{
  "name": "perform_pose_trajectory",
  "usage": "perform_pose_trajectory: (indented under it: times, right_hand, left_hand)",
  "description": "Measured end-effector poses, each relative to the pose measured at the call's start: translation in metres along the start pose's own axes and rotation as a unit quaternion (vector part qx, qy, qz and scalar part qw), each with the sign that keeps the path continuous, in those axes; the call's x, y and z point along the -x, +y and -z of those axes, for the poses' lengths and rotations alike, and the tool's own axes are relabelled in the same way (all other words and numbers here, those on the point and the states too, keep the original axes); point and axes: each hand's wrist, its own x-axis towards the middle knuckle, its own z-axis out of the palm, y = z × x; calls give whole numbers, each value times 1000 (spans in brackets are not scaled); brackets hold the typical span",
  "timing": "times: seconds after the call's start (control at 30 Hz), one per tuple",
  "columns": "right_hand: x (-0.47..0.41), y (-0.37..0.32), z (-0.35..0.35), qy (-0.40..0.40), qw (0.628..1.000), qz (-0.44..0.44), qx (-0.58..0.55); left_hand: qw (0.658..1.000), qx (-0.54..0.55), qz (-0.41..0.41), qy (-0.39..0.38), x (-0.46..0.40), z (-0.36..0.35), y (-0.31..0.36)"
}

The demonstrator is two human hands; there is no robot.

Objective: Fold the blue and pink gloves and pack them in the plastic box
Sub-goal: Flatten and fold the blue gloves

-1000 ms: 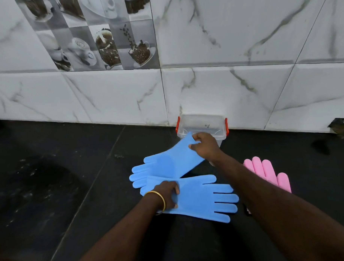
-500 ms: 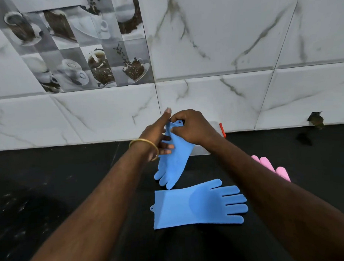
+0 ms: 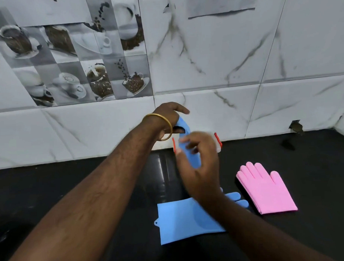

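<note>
Both hands, left [image 3: 166, 115] and right [image 3: 197, 164], grip the raised blue glove [image 3: 189, 149] before the plastic box [image 3: 217, 142] at the counter's [image 3: 91, 182] wall edge. Bare counter spreads leftward.

- One blue glove [image 3: 187, 147], held up off the counter in front of the box, hangs lengthwise and is blurred.
- A second blue glove [image 3: 182, 221] lies flat on the dark counter, cuff leftward.
- Pink gloves [image 3: 266, 189] lie stacked flat to its right, fingers toward the wall.
- The clear plastic box [image 3: 216, 142] with red clips stands against the wall, mostly hidden.
</note>
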Motion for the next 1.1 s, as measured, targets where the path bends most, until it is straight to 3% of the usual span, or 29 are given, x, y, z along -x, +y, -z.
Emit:
perform_pose_trajectory:
  times: [0.07,0.2,0.37,0.5,0.6,0.63,0.7,0.77,0.8,0.83,0.87,0.9,0.97,1.1]
  right_hand:
    - [26,3,-14,-91,996,-7,-19]
    - [6,28,-45,-246,941,-234,-11]
    - [-42,78,-43,-270,892,-363,-5]
    - [-29,111,1,-219,857,-466,-14]
    - [-21,130,28,-167,834,-517,101]
    - [-18,136,41,-182,789,-568,146]
    - [-19,141,53,-182,765,-611,87]
    - [2,141,76,-172,756,-622,110]
    - [30,133,100,-177,773,-600,108]
    - [35,125,99,-68,769,-635,30]
    - [40,141,103,69,759,-631,-145]
    - [47,143,120,165,705,-621,-299]
    - [60,142,142,210,650,-598,-420]
    - [76,140,146,186,631,-619,-429]
  left_hand:
    - [999,-50,-12,3,0,-7,15]
    - [999,-11,-26,-20,5,-18,37]
    - [998,23,-42,-38,20,-12,47]
    - [996,61,-25,-53,27,5,29]
    - [997,43,12,-68,28,12,2]
    - [996,46,22,-75,28,12,-9]
    - [993,63,34,-93,30,13,-35]
    - [992,61,39,-101,33,13,-64]
    - [992,53,44,-102,35,11,-80]
    - [993,41,51,-103,38,8,-95]
    - [993,26,58,-103,41,4,-111]
    - [992,11,64,-105,44,0,-126]
    - [991,-3,78,-108,51,-7,-154]
    - [990,26,92,-106,64,-15,-201]
